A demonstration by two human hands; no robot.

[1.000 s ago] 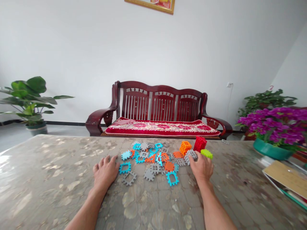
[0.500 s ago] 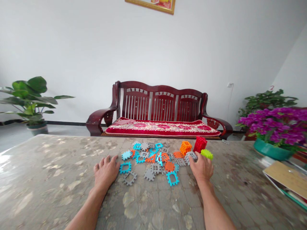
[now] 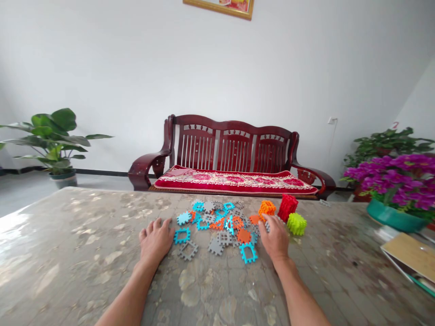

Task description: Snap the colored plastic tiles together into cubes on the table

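Note:
My left hand [image 3: 155, 240] rests on the table, fingers spread and holding nothing, just left of a blue square frame tile [image 3: 182, 235] and a grey frame tile [image 3: 188, 250]. My right hand [image 3: 275, 237] bends over grey notched tiles [image 3: 268, 226], its thumb and fingers around them; most of them are hidden beneath it. Beside its thumb lies an orange tile [image 3: 254, 219]. Beyond it stand an orange stack [image 3: 267, 208] and a red stack [image 3: 287, 207], with a lime green stack [image 3: 297, 224] to its right. Loose blue, grey and orange tiles [image 3: 224, 237] spread between the hands.
The patterned table [image 3: 217, 290] fills the foreground. On the right are purple flowers in a teal pot [image 3: 396, 216] and a brown folder or box [image 3: 408, 249]. A wooden bench [image 3: 234, 149] stands beyond the table, a potted plant [image 3: 56, 145] at left.
My right hand has moved left, now covering most of the grey tiles and uncovering the lime green stack. My left hand stays in place. The whole view has shifted slightly.

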